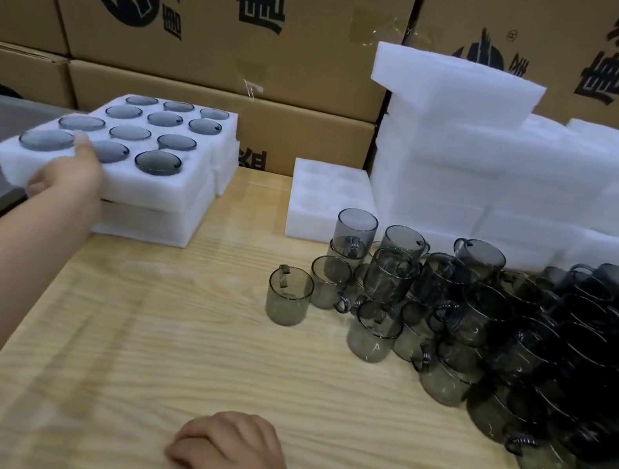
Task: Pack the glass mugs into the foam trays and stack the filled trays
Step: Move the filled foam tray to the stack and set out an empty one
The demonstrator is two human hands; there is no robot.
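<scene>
Left hand [66, 175] grips the near-left corner of the filled tray [183, 189], upper left of frame. The thumb lies on the top face and the fingers [37, 186] curl under the edge. The tray sits on top of the lower trays [159, 232] at the left end of the table [198, 339], with all twelve pockets occupied.

Right hand [234, 465], bottom centre, rests on the table with its fingers loosely curled, holding nothing.

Handling, our read:
- Foam is light and soft, and it flexes. Loaded with glass, a one-corner grip will likely bend it. We'd support it from under two opposite edges and keep it level.
- Glass mugs [490, 328] are smooth and fragile. They're heaped at the right of frame, touching and stacked on each other. We'd take them one at a time from the top of the heap, by the body or handle, with no dragging.

An empty tray [302, 216] lies mid-frame, just beside the heap. The foam stack [516, 179] is at upper right.

Writing: the cardboard boxes [216, 52] across the top carry a large black 唐, printed twice, plus a round logo with an ® mark. The other characters are cropped or too small for us to read.
</scene>
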